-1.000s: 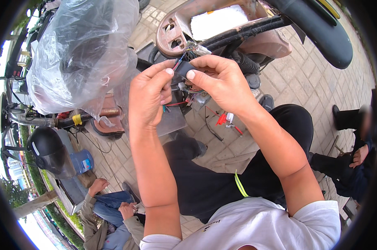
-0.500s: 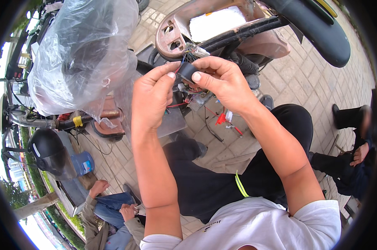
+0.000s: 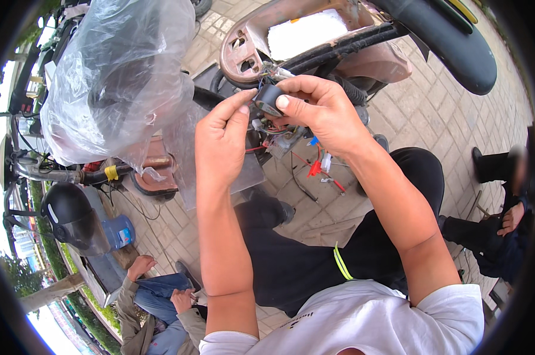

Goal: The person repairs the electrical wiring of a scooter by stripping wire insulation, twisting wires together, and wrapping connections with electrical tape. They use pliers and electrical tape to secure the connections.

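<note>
My right hand (image 3: 329, 115) grips a roll of black electrical tape (image 3: 268, 99) between thumb and fingers. Just left of it, my left hand (image 3: 223, 136) is closed in a pinch, thumb against forefinger, on what seems to be a thin wire whose end is hidden by the fingertips. Both hands are close together over a bundle of coloured wires (image 3: 272, 127) hanging from the stripped, pinkish-brown body of an electric scooter (image 3: 241, 50). Red connectors (image 3: 315, 168) dangle on leads below my right hand.
A clear plastic sheet (image 3: 116, 77) drapes over another vehicle at left. Near it are a black helmet (image 3: 69, 210) and a blue bucket (image 3: 118, 231). One person (image 3: 167, 307) sits at lower left, another (image 3: 501, 225) at right. A black scooter seat or fender (image 3: 456, 53) juts out at upper right.
My left hand has shifted slightly right, and its fingertips stay beside the tape roll. The roll has turned and moved slightly right in my right hand.
</note>
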Demonstrator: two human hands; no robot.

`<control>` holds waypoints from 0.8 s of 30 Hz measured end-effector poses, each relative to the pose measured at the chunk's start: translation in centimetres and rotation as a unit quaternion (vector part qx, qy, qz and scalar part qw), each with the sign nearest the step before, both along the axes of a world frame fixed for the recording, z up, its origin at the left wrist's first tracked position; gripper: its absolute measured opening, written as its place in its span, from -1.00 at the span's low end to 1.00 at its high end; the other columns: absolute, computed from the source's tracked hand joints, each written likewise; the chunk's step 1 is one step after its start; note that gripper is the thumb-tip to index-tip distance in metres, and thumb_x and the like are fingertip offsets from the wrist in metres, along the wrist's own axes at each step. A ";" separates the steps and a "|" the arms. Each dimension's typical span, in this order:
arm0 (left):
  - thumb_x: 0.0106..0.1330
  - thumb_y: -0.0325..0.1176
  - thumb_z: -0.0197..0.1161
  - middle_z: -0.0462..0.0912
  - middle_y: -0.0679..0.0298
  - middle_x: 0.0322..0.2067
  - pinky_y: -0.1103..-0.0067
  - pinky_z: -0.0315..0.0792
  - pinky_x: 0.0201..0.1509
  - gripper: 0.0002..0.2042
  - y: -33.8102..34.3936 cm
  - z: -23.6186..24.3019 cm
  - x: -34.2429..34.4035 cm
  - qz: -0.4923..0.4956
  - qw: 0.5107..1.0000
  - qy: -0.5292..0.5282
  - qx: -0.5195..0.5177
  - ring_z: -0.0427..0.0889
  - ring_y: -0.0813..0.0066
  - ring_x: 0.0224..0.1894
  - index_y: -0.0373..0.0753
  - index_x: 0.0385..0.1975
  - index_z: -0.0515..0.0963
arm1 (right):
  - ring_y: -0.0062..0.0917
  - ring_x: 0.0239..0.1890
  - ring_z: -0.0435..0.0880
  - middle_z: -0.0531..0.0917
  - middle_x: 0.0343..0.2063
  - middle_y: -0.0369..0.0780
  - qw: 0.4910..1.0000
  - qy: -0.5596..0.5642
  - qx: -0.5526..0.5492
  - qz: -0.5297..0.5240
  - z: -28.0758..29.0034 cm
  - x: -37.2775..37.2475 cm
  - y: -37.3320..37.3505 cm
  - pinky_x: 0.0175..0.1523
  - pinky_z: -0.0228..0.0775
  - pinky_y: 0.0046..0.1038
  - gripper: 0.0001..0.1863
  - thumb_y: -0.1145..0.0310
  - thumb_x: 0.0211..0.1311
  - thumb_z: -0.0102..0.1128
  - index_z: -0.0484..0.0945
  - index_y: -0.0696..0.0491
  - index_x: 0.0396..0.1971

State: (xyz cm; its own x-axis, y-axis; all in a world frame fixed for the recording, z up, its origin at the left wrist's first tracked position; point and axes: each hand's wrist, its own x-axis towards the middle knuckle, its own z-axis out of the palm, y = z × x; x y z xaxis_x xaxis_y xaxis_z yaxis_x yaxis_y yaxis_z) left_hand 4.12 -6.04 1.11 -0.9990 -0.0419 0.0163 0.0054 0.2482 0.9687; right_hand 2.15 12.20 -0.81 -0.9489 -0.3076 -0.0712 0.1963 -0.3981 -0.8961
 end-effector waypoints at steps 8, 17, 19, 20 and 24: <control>0.44 -0.46 0.15 0.73 0.29 -0.24 0.64 0.47 -0.11 -0.78 0.4 0.1 0.3 0.008 0.994 0.089 -0.067 0.58 0.65 -0.21 -0.35 -0.03 0.65 | -0.63 -0.37 0.65 0.68 -0.30 -0.18 1.000 0.013 -0.011 -0.019 1.4 0.2 0.7 -0.21 0.56 -0.56 -0.57 0.46 0.24 0.33 0.51 0.31 0.07; 0.35 -0.49 0.26 0.61 0.41 -0.43 0.70 0.35 -0.25 -0.92 1.6 0.8 1.1 0.042 0.986 0.083 -0.140 0.45 0.73 -0.33 -0.38 -0.29 0.59 | -0.49 -0.30 0.71 0.74 -0.24 -0.06 0.976 0.193 0.086 -0.060 3.5 -2.2 -0.8 -0.12 0.55 -0.41 -0.56 0.48 0.12 0.27 0.55 0.36 0.02; 0.29 -0.50 0.28 0.65 0.25 -0.40 0.59 0.43 -0.22 -0.93 1.8 1.0 1.0 0.048 0.980 0.095 -0.166 0.55 0.53 -0.35 -0.36 -0.33 0.56 | -0.51 -0.29 0.70 0.74 -0.30 -0.06 0.968 0.205 0.143 -0.031 3.5 -2.6 -1.0 -0.12 0.56 -0.42 -0.58 0.48 0.15 0.25 0.56 0.34 0.02; 0.26 -0.51 0.29 0.67 0.18 -0.39 0.53 0.47 -0.21 -0.93 1.9 1.0 0.9 0.050 0.977 0.102 -0.179 0.60 0.42 -0.36 -0.35 -0.35 0.55 | -0.52 -0.29 0.70 0.74 -0.33 -0.06 0.962 0.210 0.172 -0.018 3.5 -2.6 -1.0 -0.12 0.56 -0.42 -0.59 0.47 0.16 0.24 0.56 0.33 0.02; 0.28 -0.48 0.29 0.66 0.15 -0.27 0.48 0.47 -0.08 -0.91 1.6 1.1 0.6 0.065 0.922 0.247 -0.290 0.63 0.30 -0.20 -0.35 -0.33 0.54 | -0.52 -0.33 0.71 0.74 -0.37 -0.08 0.955 0.215 0.133 -0.154 3.4 -1.1 -1.2 -0.17 0.55 -0.46 -0.71 0.47 0.19 0.23 0.62 0.30 -0.12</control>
